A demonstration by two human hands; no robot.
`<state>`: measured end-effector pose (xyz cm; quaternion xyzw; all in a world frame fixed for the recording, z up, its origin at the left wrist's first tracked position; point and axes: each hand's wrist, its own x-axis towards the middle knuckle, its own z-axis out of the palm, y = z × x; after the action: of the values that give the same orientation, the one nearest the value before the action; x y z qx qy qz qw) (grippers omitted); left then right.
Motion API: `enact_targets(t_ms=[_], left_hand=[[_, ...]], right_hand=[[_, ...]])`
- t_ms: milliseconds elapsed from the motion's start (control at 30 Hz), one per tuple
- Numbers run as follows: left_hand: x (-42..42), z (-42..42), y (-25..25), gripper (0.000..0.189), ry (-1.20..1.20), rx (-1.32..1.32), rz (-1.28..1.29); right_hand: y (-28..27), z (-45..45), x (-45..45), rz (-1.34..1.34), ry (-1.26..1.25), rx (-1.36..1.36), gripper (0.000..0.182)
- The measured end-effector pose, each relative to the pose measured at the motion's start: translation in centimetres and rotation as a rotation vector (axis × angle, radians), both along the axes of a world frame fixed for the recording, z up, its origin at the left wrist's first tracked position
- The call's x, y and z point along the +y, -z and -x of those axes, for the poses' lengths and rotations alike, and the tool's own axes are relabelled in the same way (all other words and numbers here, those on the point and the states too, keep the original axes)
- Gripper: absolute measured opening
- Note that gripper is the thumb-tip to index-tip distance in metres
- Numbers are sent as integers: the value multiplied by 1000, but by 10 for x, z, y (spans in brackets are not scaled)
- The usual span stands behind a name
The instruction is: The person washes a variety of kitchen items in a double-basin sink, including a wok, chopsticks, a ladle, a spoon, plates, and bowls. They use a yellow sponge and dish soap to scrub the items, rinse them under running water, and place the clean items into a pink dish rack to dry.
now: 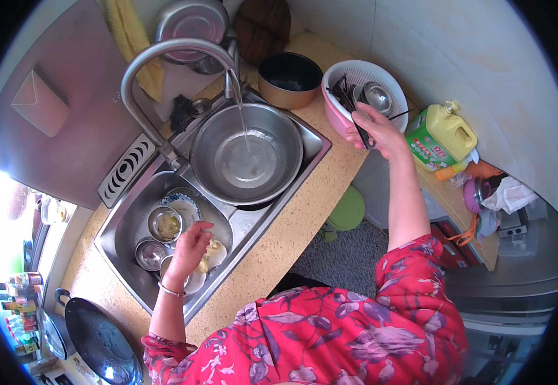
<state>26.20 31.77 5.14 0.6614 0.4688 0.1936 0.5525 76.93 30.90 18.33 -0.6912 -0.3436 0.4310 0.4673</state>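
Observation:
My right hand (379, 129) grips a dark-handled utensil (366, 138) at the near side of a white colander (396, 83), which sits in a pink basin (334, 115). Metal ladles (377, 97) and dark utensils lie inside the colander. My left hand (191, 251), apparently holding nothing, hovers over the left sink bowl (117, 240) with its fingers loosely bent. Below it are a metal bowl with food remains (150, 225), a smaller metal bowl (150, 255), a blue-patterned plate (190, 204) and a white dish with yellowish scraps (219, 255). Water from the curved faucet (128, 91) runs into a large steel basin (286, 163).
A copper-coloured pot (283, 97) stands behind the steel basin. Right of the colander are a yellow detergent jug (452, 132) and assorted items on a side counter. A dark wok (98, 332) rests at the lower left. Beside the counter's front edge is a green lid (347, 209).

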Motion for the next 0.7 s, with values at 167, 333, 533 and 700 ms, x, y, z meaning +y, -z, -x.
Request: enact_targets(t_ms=[167,333,533,700], left_hand=[[2,-1,0,24,-17,12,15],[7,-10,4,24,1,34,32],[9,-23,1,22,-17,58,53],[15,-33,-1,23,9,50,30]], right_hand=[[0,-37,-20,110,114,-130,57],[43,-112,-2,-114,132,-673,24],[59,-118,47,93,185,-1319,20],[62,-154,54,189,322,-1089,26]])
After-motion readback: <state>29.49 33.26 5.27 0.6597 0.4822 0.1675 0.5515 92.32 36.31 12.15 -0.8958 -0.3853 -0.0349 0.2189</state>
